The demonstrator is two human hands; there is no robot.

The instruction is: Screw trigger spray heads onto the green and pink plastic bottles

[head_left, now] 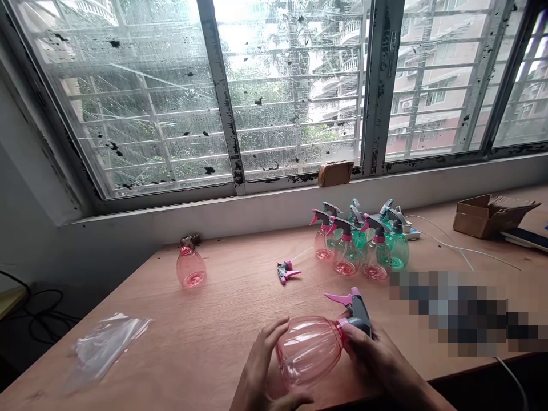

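Observation:
A pink see-through spray bottle [309,348] lies on its side near the front edge of the wooden table [222,319]. My left hand [261,371] cups its round base with curled fingers. My right hand [381,359] grips the neck and the grey spray head [358,313] with its pink trigger. A loose spray head [286,272] lies on the table further back. A pink bottle without a head [190,267] stands at the left. Several finished pink and green spray bottles [363,245] stand grouped at the back.
A clear plastic bag [105,341] lies at the table's left front. An open cardboard box [488,214] sits at the far right, with a white cable [454,246] and power strip behind the bottles. A brown block [335,173] rests on the window sill.

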